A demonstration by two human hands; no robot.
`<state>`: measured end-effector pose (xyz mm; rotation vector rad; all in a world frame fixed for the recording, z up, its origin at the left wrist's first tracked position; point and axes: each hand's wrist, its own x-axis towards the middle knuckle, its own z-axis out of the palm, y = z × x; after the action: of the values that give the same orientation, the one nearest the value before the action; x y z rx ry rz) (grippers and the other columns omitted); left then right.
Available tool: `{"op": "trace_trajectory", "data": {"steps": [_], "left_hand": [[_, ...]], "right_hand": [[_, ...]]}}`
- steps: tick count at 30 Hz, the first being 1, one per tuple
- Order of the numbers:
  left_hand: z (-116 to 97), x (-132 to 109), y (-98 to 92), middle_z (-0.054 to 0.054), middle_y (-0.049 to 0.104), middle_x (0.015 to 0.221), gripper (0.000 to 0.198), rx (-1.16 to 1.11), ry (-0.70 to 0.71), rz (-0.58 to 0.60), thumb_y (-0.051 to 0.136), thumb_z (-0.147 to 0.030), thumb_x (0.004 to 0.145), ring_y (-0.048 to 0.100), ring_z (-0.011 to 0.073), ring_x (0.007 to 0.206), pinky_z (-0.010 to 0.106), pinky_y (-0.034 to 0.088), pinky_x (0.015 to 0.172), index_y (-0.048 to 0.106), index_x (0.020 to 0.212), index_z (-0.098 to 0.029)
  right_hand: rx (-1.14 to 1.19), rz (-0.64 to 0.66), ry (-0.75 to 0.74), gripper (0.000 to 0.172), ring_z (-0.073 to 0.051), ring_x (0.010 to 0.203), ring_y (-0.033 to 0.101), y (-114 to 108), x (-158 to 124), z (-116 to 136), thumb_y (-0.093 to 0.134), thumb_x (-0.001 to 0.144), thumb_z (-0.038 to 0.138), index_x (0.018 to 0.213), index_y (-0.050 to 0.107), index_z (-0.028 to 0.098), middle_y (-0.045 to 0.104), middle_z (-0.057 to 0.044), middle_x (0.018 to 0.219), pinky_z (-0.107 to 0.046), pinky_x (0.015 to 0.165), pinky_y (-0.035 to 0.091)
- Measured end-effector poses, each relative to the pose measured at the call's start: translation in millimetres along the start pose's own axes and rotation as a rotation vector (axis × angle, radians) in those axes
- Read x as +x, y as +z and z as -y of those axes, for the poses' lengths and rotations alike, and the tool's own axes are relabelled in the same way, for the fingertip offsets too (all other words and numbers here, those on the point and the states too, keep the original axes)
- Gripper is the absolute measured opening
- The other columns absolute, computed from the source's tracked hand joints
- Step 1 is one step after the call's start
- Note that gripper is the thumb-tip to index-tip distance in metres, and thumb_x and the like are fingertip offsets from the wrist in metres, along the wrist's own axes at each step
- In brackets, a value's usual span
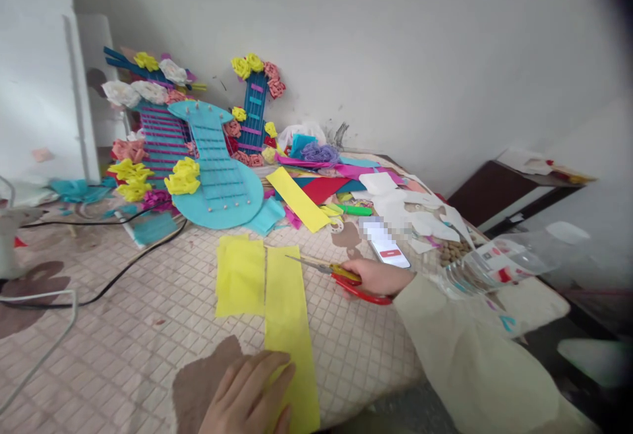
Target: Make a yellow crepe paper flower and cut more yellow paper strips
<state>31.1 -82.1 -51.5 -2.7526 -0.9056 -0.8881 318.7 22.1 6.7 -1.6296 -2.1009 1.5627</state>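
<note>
My right hand [376,276] is closed on red-and-yellow scissors [346,277], whose blades point left at the top of a long yellow paper strip [287,315]. My left hand [250,394] lies flat with fingers stretched out on the near end of that strip, pressing it to the checked tablecloth [148,328]. A second, squarer yellow sheet [240,276] lies just left of the strip, touching it along one edge.
Behind stand blue paper guitar shapes [217,170] decked with paper flowers. Coloured paper scraps [321,190], white cut-outs and a phone [388,246] lie at the right, near a clear plastic bag [475,266]. A black cable [123,269] crosses the left side.
</note>
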Motion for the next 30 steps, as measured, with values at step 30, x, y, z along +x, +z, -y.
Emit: {"op": "trace_trajectory", "data": {"steps": [30], "left_hand": [[-11.5,20.3,25.5,0.012,0.051,0.13,0.057,0.225,0.042,0.182,0.051,-0.041,0.08,0.054,0.0244,0.114,0.034,0.055,0.082,0.05,0.123,-0.003]], "right_hand": [[-0.074,0.745,0.385,0.029,-0.011,0.059,0.043,-44.9,-2.6,-11.7,0.056,0.058,0.02,0.087,0.059,0.017,0.046,0.002,0.069,-0.019,0.043,0.037]]}}
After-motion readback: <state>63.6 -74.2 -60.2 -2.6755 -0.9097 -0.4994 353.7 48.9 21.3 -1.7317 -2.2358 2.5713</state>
